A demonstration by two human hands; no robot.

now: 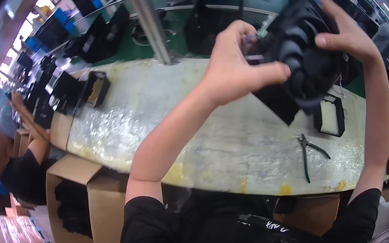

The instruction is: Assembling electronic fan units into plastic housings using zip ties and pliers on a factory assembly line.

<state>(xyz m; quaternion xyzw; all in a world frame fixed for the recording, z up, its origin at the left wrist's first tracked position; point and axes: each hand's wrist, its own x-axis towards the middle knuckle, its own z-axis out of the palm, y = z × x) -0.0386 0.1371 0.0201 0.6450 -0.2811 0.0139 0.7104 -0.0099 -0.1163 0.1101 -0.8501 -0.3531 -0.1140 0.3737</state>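
Currently a black fan unit [308,60], round-fronted and slightly blurred, sits between the person's two hands, held up off the table [207,142] over its right-hand part. The left hand [240,61] is clamped on the unit's left side, its thumb lying across the front and its fingers curled toward the upper left edge, where a small bright part shows. The right hand [353,39] grips the opposite side, thumb pressed on the front and fingers stretched up along the top edge; their tips are too blurred to place exactly. A flat black panel [278,103] shows below the left thumb; whether it joins the unit, I cannot tell. Lower down, green-handled pliers [305,152] lie with handles spread, near a black tray [319,120] with pale contents.
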